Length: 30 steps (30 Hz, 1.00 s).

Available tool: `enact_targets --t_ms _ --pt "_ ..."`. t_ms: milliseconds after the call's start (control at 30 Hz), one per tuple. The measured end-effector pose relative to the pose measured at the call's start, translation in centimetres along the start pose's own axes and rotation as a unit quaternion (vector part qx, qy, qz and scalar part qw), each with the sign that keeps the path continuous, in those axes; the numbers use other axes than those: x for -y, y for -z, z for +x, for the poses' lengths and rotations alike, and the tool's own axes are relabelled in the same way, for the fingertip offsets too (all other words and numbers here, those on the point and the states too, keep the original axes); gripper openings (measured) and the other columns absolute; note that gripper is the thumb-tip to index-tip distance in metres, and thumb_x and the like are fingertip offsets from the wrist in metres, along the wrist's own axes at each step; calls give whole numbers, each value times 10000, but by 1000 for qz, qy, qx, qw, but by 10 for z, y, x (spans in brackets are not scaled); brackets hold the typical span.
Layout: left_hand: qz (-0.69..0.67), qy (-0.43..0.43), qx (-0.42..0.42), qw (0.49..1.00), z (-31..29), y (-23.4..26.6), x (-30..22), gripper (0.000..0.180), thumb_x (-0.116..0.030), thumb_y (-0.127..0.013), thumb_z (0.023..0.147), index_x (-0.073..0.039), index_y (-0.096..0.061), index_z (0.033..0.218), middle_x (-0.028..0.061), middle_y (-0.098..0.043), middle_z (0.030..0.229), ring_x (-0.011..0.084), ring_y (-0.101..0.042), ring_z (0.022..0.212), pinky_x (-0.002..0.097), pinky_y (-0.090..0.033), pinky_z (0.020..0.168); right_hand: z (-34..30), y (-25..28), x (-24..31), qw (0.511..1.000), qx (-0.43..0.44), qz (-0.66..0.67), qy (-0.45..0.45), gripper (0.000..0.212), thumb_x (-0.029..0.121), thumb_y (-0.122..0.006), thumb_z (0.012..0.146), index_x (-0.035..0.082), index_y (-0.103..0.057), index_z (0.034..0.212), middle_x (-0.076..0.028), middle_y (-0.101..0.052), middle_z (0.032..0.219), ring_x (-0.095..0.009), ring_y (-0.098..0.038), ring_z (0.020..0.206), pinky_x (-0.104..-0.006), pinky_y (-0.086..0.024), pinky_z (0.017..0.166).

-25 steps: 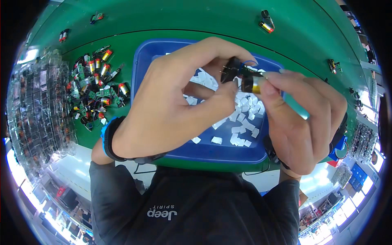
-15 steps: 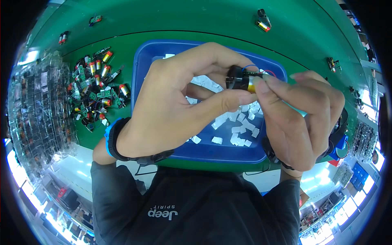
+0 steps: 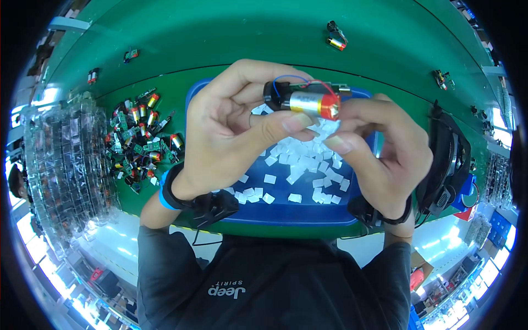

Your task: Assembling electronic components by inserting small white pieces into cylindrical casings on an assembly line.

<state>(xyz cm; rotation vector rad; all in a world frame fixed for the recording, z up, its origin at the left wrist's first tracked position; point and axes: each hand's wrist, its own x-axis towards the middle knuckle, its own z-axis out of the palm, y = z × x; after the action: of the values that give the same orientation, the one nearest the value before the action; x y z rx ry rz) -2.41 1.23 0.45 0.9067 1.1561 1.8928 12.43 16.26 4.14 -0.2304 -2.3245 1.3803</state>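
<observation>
My left hand [image 3: 228, 135] is closed around a battery assembly, pinching it between thumb and fingers above the blue tray. The assembly has a cylindrical battery [image 3: 308, 103] with a silver and gold wrap and a red end, a black cap [image 3: 274, 94] on its left, a thin circuit board along its far side, and looping red and blue wires. My right hand [image 3: 388, 148] is beside the red end, its index fingertip close to it and its thumb lower down, with a gap between them. Whether the index finger touches the battery is unclear. Many small white pieces [image 3: 300, 159] lie in the tray.
The blue tray [image 3: 275, 215] stands on a green table [image 3: 231, 33]. At left lie a heap of battery assemblies [image 3: 144, 135] and stacked clear plastic trays [image 3: 69, 159]. A black bag [image 3: 444, 159] is at right. Another battery assembly [image 3: 336, 38] lies on the far surface.
The battery assembly has turned so that its silver side and red end show. My right hand has drawn back from its grip on the assembly, and its thumb and index finger have parted.
</observation>
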Motion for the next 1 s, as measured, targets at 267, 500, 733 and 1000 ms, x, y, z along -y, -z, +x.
enact_targets --t_ms 267,500,733,1000 --pt "153 -97 -5 983 0 1 3 400 53 -726 864 103 -581 1233 221 -668 1180 236 -695 1039 315 -635 832 -1 -19 -7 992 -55 106 -39 186 40 -713 910 -66 -672 1057 -102 -700 821 -80 -601 602 -192 -436 517" --pt "160 -46 -3 986 -2 0 -8 395 28 -748 856 95 -598 1215 211 -670 1176 231 -689 1041 314 -616 843 0 -25 -17 989 -73 118 50 188 66 -669 957 -69 -666 1087 -108 -702 788 -67 -583 550 -179 -407 463" --pt "329 -117 27 937 -5 4 -9 424 15 -750 860 99 -568 1234 212 -656 1196 234 -668 1064 340 -574 904 -2 -25 -14 972 -46 224 -64 187 95 -649 979 -60 -663 1083 -113 -688 767 -63 -557 511 -179 -394 444" --pt "329 -95 47 939 -3 4 -13 402 19 -739 872 98 -572 1228 215 -659 1191 221 -669 1050 320 -577 879 0 -25 -6 953 -37 267 -142 179 105 -642 985 -55 -662 1062 -98 -671 735 -66 -546 495 -180 -394 436"
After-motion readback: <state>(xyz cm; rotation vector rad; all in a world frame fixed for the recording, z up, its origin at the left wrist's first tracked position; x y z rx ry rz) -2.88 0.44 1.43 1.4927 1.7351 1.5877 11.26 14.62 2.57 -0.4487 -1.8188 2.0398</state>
